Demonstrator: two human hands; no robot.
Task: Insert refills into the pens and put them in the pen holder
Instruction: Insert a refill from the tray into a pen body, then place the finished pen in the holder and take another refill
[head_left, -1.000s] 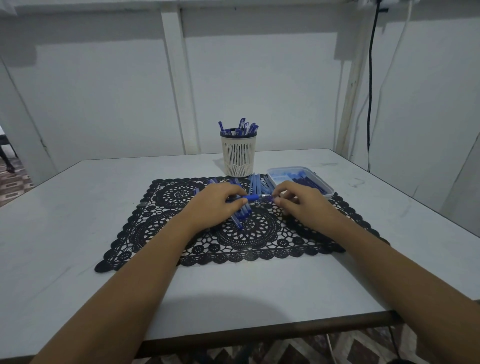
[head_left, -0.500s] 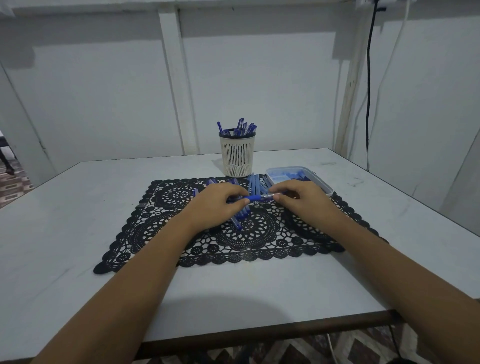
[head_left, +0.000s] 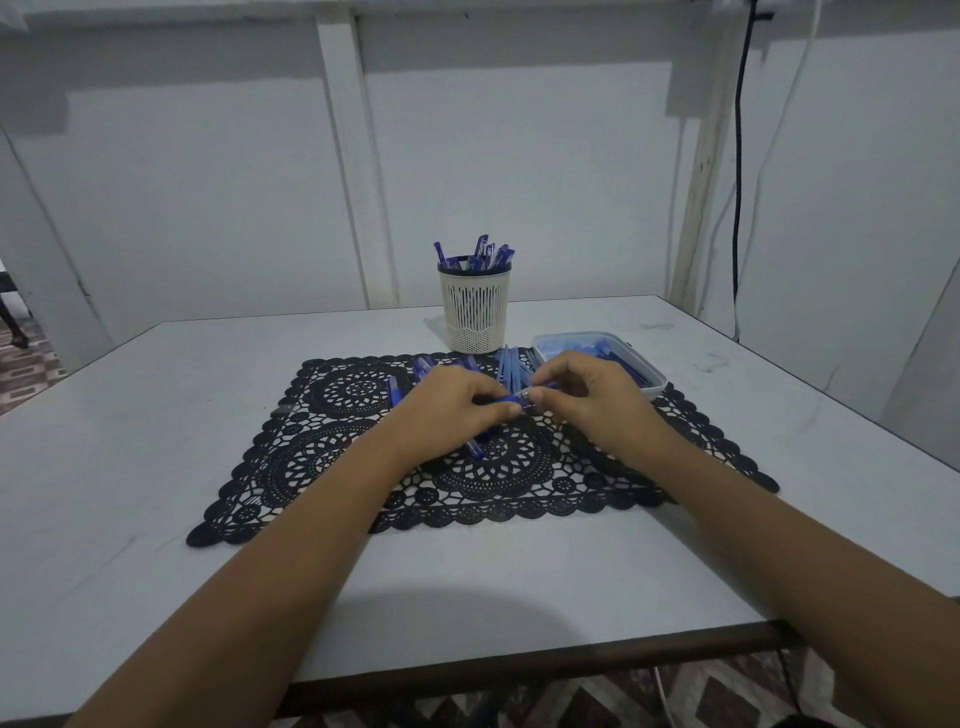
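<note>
A blue pen (head_left: 511, 398) lies level between both hands above the black lace mat (head_left: 322, 452). My left hand (head_left: 452, 410) grips its barrel from the left. My right hand (head_left: 587, 400) pinches its clear tip end from the right. More blue pens (head_left: 511, 366) lie in a loose pile on the mat behind and under my hands. The cream slotted pen holder (head_left: 474, 312) stands at the back with several blue pens upright in it. A clear plastic box (head_left: 652, 387) with blue parts sits at the right of the mat.
The white table (head_left: 156, 415) ends in a dark front edge (head_left: 519, 670). Walls close in behind and at the right, where a black cable (head_left: 737, 208) hangs down. A patterned floor shows at the left.
My right hand has slid left along the pen toward my left hand, so less of the pen shows between them. The left hand has stayed put.
</note>
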